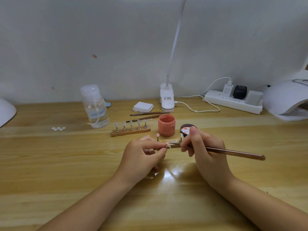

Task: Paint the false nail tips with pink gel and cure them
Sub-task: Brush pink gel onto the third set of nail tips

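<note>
body: two bare forearms enter from 6 o'clock | left hand (141, 157): no ring, no glove, no sleeve in view | right hand (206, 154): bare also, nails short, no watch or bracelet

My wooden table (50, 164) holds an open pink gel jar (166, 125). Left of the jar: a nail-tip stand (130, 132), a clear bottle (95, 106). Behind it: a clip lamp (167, 100).
</note>
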`<action>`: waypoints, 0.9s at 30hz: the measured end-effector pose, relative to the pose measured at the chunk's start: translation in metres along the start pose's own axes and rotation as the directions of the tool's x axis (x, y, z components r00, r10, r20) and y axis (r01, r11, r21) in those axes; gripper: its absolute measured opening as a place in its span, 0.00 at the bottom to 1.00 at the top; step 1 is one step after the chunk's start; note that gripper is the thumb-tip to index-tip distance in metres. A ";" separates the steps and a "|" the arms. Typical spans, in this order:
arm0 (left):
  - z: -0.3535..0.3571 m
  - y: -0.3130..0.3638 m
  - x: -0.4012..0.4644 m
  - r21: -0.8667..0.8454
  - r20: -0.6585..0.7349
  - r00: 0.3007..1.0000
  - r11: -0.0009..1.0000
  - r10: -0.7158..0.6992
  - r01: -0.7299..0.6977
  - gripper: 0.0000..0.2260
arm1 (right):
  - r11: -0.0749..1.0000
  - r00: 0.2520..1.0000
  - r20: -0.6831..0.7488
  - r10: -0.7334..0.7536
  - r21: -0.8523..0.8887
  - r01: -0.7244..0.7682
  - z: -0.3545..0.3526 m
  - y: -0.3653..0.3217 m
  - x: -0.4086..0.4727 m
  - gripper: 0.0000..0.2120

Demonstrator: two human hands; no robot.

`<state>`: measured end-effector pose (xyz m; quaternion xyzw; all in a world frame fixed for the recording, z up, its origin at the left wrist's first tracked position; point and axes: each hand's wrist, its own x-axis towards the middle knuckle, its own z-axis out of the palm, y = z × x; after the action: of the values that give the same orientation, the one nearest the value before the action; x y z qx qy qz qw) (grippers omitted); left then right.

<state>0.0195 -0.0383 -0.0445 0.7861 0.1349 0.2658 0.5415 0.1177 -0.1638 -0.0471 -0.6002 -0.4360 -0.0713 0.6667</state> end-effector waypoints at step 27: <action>0.000 0.002 -0.001 -0.011 0.025 0.999 1.000 0.026 -0.026 0.10 | 0.994 0.997 0.043 -0.057 -0.088 0.061 0.001 0.002 0.000 0.18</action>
<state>0.0186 -0.0397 -0.0427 0.7881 0.1164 0.2639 0.5438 0.1183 -0.1626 -0.0488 -0.6176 -0.4635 -0.0981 0.6278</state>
